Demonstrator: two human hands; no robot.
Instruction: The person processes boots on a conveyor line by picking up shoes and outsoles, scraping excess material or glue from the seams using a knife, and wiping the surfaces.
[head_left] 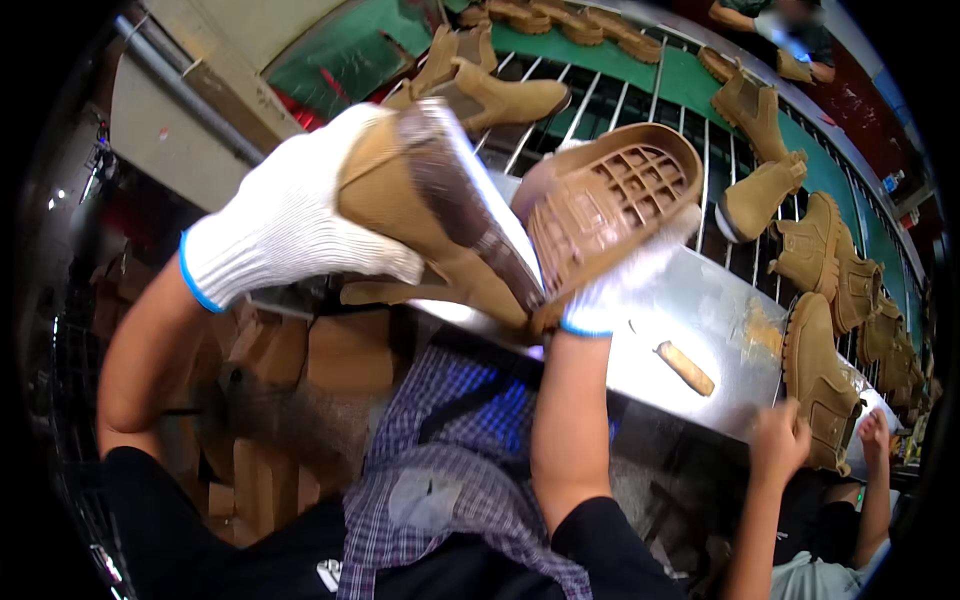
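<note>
My left hand, in a white knit glove with a blue cuff, grips a tan ankle boot upper. The boot is tilted on its side, with its underside turned right and a dark brown band along its lower edge. In my right hand, gloved alike and blurred, is a loose brown boot sole. Its hollow, grid-ribbed inner face shows toward me. Boot and sole come close together at their lower ends; whether they touch there I cannot tell. The fingers behind the sole are mostly hidden.
A steel plate carries a small wrapped, tan stick-like thing. Beyond it, a rack of metal rods holds several tan boots and soles. A co-worker's bare hand is at the right, near a boot.
</note>
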